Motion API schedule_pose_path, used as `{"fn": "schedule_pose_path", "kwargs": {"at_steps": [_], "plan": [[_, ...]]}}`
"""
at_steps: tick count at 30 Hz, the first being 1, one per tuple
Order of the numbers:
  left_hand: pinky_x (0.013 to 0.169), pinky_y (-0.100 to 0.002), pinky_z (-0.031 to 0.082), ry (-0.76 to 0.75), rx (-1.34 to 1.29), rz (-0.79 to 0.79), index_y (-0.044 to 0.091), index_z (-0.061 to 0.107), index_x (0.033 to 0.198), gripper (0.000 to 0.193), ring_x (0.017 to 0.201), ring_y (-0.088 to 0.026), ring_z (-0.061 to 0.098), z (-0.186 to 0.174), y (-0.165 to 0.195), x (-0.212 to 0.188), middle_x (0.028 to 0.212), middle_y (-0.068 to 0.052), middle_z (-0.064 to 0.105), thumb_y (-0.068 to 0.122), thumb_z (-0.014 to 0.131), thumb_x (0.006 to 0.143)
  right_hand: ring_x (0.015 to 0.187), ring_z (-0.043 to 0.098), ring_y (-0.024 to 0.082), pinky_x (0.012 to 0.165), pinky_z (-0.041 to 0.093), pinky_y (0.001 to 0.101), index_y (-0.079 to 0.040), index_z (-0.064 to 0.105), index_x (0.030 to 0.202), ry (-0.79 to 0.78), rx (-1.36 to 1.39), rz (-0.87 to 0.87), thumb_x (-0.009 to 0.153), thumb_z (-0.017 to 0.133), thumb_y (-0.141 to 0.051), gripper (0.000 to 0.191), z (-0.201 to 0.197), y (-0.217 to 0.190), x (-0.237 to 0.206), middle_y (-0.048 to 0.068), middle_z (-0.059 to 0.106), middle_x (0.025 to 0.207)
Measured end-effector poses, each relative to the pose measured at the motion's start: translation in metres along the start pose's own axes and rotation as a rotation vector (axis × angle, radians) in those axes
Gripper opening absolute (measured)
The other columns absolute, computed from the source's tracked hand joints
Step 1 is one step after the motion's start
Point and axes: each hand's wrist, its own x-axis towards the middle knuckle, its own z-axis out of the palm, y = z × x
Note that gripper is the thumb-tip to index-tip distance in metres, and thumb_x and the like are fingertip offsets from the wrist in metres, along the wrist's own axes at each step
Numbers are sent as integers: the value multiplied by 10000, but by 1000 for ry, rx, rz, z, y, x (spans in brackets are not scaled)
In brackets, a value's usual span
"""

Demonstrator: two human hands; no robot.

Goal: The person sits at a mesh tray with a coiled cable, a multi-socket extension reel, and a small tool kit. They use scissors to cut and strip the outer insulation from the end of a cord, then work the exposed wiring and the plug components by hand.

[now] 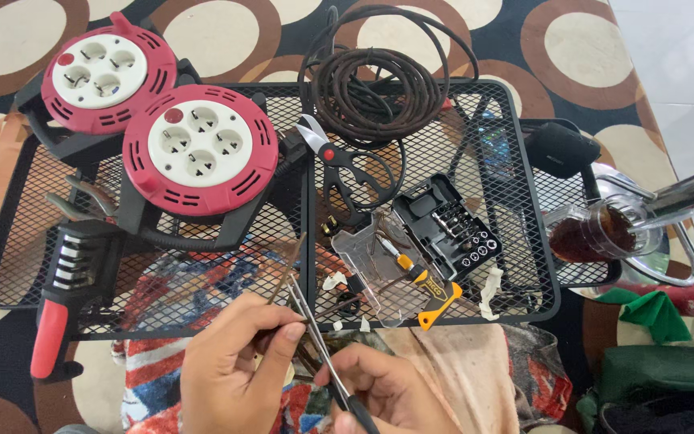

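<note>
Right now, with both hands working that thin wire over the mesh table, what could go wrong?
1. The right hand holds pointed pliers close to the left hand, whose fingers pinch the thin wire; a slip could nick a finger.
2. Small cut pieces lie on the mesh table and might drop through its openings.
3. The open bit case sits near the front edge; a knock could spill the bits.

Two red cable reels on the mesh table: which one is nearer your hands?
The lower-right cable reel, sitting fully on the mesh table, is nearer the left hand. The other reel sits farther away at the table's top-left corner.
</note>
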Motion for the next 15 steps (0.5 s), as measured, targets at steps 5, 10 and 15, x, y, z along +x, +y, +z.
{"fn": "schedule_pose_path", "kwargs": {"at_steps": [5,10,15], "plan": [[609,-214,430,-52,-151,-91,-70,728,910,43,741,-76,563,-7,-10,-1,849,-56,605,-49,716,874,826,675,89,753,489,239,1,607,1206,-79,15,42,861,811,-314,509,0,-7,0,32,716,861],[660,-214,440,-84,-202,-63,-76,715,919,37,788,-88,568,-9,-15,-2,861,-63,619,-61,701,888,819,678,85,751,488,235,-11,621,1179,-40,-49,71,875,782,-232,410,2,-7,-1,28,716,850],[643,-227,449,-95,-220,-135,-75,713,908,26,774,-92,570,-13,-17,-3,857,-69,615,-64,696,891,840,661,69,765,472,221,-29,620,1158,-52,-21,99,894,757,-147,320,2,-6,-2,15,699,872]]}}
